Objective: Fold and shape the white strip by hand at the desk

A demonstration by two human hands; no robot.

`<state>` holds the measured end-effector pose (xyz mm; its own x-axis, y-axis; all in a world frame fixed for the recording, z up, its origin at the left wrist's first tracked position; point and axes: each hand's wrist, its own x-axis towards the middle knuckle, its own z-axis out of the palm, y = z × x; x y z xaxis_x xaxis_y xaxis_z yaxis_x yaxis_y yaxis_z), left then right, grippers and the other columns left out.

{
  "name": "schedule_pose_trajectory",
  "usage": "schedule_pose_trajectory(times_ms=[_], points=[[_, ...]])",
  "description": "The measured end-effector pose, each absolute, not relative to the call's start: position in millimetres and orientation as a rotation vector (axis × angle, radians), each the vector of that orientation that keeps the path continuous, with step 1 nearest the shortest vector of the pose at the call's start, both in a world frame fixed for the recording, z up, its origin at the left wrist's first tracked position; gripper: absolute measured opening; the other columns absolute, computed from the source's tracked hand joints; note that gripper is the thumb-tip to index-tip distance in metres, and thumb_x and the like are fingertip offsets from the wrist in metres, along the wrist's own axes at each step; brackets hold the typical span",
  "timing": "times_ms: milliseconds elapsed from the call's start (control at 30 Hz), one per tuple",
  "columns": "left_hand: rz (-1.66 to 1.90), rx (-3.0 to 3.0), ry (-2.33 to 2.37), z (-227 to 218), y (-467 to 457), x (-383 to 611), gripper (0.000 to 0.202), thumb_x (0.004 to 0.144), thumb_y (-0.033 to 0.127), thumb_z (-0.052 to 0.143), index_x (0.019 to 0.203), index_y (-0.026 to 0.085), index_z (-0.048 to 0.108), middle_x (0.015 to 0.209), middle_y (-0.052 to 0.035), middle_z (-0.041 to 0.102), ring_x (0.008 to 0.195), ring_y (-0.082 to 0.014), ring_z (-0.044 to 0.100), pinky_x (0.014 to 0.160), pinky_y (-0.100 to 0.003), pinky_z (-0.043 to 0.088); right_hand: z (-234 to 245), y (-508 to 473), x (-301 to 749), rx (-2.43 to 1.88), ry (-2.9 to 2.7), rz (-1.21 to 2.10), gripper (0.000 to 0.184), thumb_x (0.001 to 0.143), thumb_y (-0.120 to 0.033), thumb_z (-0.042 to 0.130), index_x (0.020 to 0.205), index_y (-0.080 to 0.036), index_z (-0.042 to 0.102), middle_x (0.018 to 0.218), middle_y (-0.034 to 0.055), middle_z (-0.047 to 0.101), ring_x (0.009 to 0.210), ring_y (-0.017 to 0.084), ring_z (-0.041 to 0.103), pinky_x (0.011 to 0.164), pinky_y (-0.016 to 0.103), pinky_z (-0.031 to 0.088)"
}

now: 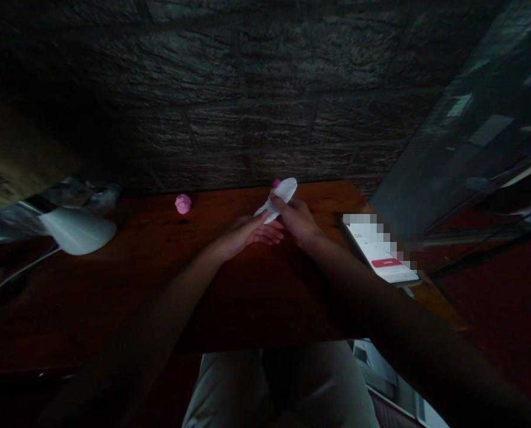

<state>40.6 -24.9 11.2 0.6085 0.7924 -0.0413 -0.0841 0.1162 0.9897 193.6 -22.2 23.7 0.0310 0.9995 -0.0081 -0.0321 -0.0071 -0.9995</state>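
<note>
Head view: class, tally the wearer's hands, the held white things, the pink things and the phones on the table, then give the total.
Hands: 2 (left hand, right hand)
Held white things: 1 (white piece)
Pink things: 2 (ball, bit beside the white piece)
Phones: 1 (phone)
Total: 6

A wooden table (135,267), reddish-brown and dim toward its near edge, runs along the foot of the wall (287,128), its surface marked by dark spots near the back. On its left part a white cone (80,232) lies on its side, with crumpled plastic (98,196) just behind it and a pale cable (24,274) stretching over the wood toward the left. A pink ball (183,204) (its surface lumpy) sits near the back edge, well apart from the phone (383,252), which lies screen up, lit, along the right edge.
</note>
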Motion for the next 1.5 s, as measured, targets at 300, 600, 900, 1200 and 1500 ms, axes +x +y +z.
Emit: schedule_pose_trajectory(times_ms=[300, 600, 900, 1200, 1500], points=[[0.721, 1.325, 0.672, 11, -25, 41, 0.063, 0.072, 0.07, 0.066, 0.09, 0.01, 0.071, 0.081, -0.0122, 0.075, 0.073, -0.0196, 0.07, 0.071, -0.031, 0.053, 25, -24, 191, -1.218, -1.156, 1.182, 0.031, 0.079, -0.046, 0.061, 0.068, -0.017, 0.061, 0.067, 0.0033, 0.062, 0.062, 0.015, 0.055, 0.061, 0.029, 0.041], [0.692, 1.423, 0.654, 4, -24, 42, 0.057, 0.08, 0.064, 0.063, 0.092, 0.009, 0.072, 0.084, -0.0142, 0.074, 0.076, -0.0208, 0.07, 0.078, -0.037, 0.053, 21, -23, 189, -1.231, -1.181, 1.199, 0.032, 0.079, -0.047, 0.061, 0.067, -0.018, 0.061, 0.061, 0.0029, 0.061, 0.058, 0.015, 0.053, 0.055, 0.029, 0.041], [0.695, 1.399, 0.673, 9, -26, 42, 0.056, 0.077, 0.064, 0.066, 0.091, 0.01, 0.073, 0.084, -0.0136, 0.075, 0.076, -0.0199, 0.07, 0.078, -0.035, 0.054, 21, -23, 190, -1.228, -1.179, 1.208, 0.032, 0.081, -0.047, 0.061, 0.066, -0.018, 0.06, 0.062, 0.0038, 0.06, 0.059, 0.016, 0.053, 0.056, 0.03, 0.042], [0.702, 1.382, 0.694, 13, -28, 43, 0.06, 0.075, 0.069, 0.064, 0.086, 0.01, 0.072, 0.081, -0.0125, 0.075, 0.073, -0.02, 0.07, 0.075, -0.034, 0.054, 24, -25, 189, -1.266, -1.211, 1.182, 0.033, 0.082, -0.046, 0.06, 0.064, -0.018, 0.06, 0.062, 0.004, 0.059, 0.059, 0.016, 0.055, 0.057, 0.031, 0.041], [0.69, 1.388, 0.682, 11, -27, 42, 0.057, 0.079, 0.065, 0.062, 0.089, 0.009, 0.071, 0.082, -0.013, 0.075, 0.078, -0.0214, 0.071, 0.08, -0.036, 0.053, 21, -25, 189, -1.253, -1.213, 1.183, 0.035, 0.081, -0.047, 0.06, 0.063, -0.018, 0.059, 0.059, 0.0027, 0.06, 0.056, 0.016, 0.056, 0.054, 0.029, 0.041]])
